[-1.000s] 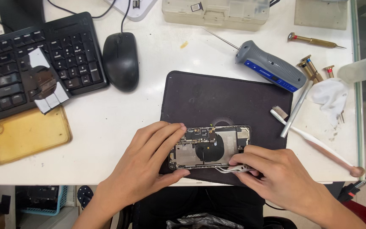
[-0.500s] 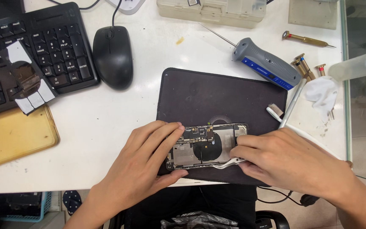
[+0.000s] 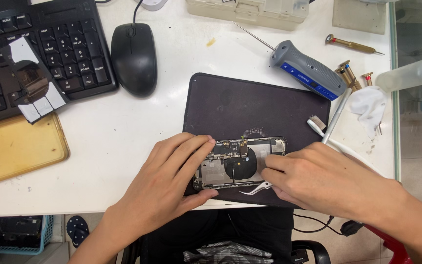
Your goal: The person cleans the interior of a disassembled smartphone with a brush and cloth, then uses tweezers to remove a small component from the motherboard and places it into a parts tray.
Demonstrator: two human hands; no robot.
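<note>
Head view: white desk (image 3: pixel 137 132), dark mat (image 3: pixel 250 105); left hand (image 3: pixel 169 181) steadies opened phone (image 3: pixel 240 164), right hand (image 3: pixel 318 178) pinches tweezers (image 3: pixel 256 189).

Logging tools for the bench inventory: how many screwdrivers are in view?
2. A grey and blue screwdriver lies right of the dark mat's top edge; a slim brass screwdriver lies beyond it, near the table's far right. More may be hidden under the hands.

Dark mat (image 3: pixel 250 105) lies bare at 12 o'clock of the opened phone (image 3: pixel 240 164); passage free there. At 2 o'clock, toothbrush (image 3: pixel 318 126), grey-handled tool (image 3: pixel 307 74) and white cloth (image 3: pixel 369 103) crowd the approach. Mouse (image 3: pixel 134 58) obstructs at 10 o'clock. White tabletop (image 3: pixel 123 142) at 9 o'clock appears open.
</note>
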